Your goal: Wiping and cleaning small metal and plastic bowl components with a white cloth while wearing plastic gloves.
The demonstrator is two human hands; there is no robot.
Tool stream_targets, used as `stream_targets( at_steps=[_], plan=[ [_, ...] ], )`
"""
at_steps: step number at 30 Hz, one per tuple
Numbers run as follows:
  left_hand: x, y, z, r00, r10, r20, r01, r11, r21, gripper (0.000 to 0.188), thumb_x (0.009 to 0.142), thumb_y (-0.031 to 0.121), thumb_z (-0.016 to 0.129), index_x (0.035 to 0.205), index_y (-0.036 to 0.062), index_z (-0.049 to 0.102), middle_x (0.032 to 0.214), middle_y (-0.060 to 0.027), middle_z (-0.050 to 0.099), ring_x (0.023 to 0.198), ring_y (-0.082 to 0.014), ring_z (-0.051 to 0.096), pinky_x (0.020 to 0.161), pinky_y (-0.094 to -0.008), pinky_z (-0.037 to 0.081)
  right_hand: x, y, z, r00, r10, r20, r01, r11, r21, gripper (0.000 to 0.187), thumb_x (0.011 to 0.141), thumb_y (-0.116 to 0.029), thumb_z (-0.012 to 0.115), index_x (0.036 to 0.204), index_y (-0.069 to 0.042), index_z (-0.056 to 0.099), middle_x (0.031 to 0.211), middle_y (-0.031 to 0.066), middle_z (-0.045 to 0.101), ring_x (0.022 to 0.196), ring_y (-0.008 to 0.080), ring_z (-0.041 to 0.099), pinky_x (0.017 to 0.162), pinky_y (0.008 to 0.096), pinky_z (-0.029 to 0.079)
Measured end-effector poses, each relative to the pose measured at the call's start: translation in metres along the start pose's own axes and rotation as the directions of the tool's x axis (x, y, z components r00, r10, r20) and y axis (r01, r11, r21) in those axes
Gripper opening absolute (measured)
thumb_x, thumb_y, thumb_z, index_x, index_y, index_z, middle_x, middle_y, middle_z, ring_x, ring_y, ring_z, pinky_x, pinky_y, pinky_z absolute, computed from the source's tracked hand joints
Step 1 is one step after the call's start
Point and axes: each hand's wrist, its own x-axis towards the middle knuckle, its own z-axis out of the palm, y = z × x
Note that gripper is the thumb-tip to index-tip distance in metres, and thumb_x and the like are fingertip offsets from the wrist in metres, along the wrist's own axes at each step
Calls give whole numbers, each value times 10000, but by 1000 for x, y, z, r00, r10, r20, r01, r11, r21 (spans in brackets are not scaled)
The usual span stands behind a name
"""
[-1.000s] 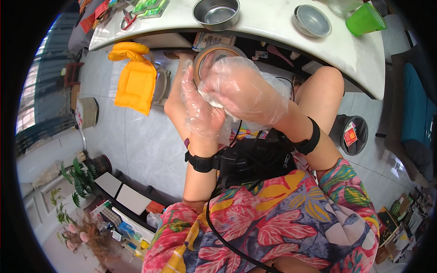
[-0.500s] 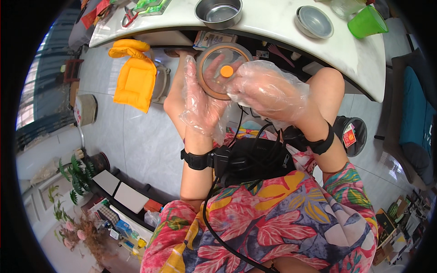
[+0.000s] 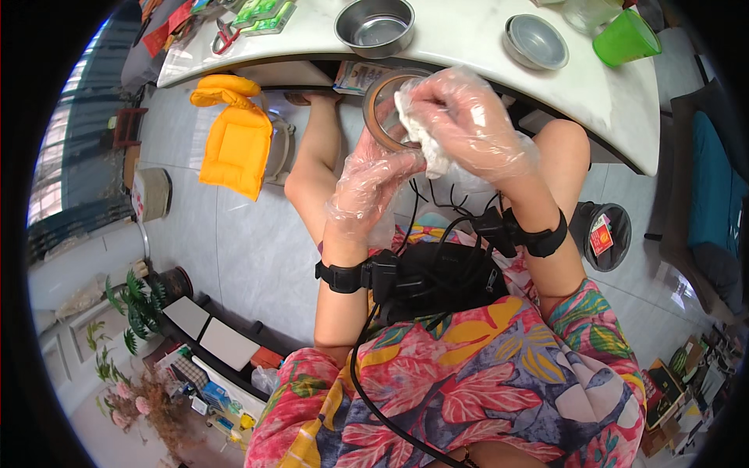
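Note:
A round see-through lid (image 3: 374, 115) with a brown rim is tilted in front of me, just off the table's near edge. My left hand (image 3: 365, 183), in a clear plastic glove, grips its lower edge from beneath. Pinched in my gloved right hand (image 3: 477, 125) is a crumpled white tissue or cloth (image 3: 422, 131), pressed against the lid's right side. That hand and the white wad hide much of the lid, its orange centre included.
On the white table (image 3: 460, 31) stand a round metal bowl (image 3: 374, 33), stacked grey bowls (image 3: 537, 42) and a green cup (image 3: 626, 39). Red-handled scissors (image 3: 226, 37) lie beside green packets (image 3: 265, 17). A yellow cushioned chair (image 3: 236, 156) is at left, a bin (image 3: 602, 238) at right.
The lid has turned from facing me to a tilt and shifted right. My right hand has rolled over, bringing the white wad into sight. My left hand has moved right with the lid.

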Motion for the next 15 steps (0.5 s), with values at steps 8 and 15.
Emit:
stream_targets(
  at_steps=[8,15],
  plan=[
    [1,-7,-8,993,59,-105,-44,989,144,634,748,-61,569,1329,38,337,1230,-110,490,1046,-188,543,899,-312,449,12,-9,-12,953,-295,63,302,928,-220,96,757,-119,600,821,-56,636,811,115,594,795,305,562,724,398,449],
    [-8,-14,-5,984,75,-162,-40,977,208,573,724,-95,567,1262,36,424,1125,-53,545,1022,-145,541,879,-278,446,6,-18,7,901,-338,273,395,898,-193,143,702,-73,645,842,-53,624,823,103,575,798,308,555,699,398,449]
  ],
)
